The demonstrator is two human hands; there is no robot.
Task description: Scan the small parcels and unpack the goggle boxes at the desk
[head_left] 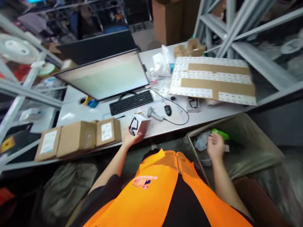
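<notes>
My left hand (132,137) is closed round a small white box (140,123) at the table's front edge. The box has a black frame-like picture on its face and a reddish side. Over the bin (258,142) on the right hangs my right hand (215,145), its fingers curled. A bright green packet (220,133) shows just behind those fingers; whether they grip it or something else is not clear. Beneath the hand, clear plastic wrapping (202,141) lies in the bin. A barcode scanner (155,114) with a cable rests beyond the white box.
Several brown cartons (77,138) line the table's left front edge. Behind stand a monitor (104,75) and a keyboard (131,102). A mouse (168,110) lies to the right, before a large taped cardboard sheet (213,78). Metal racks (258,56) flank the table.
</notes>
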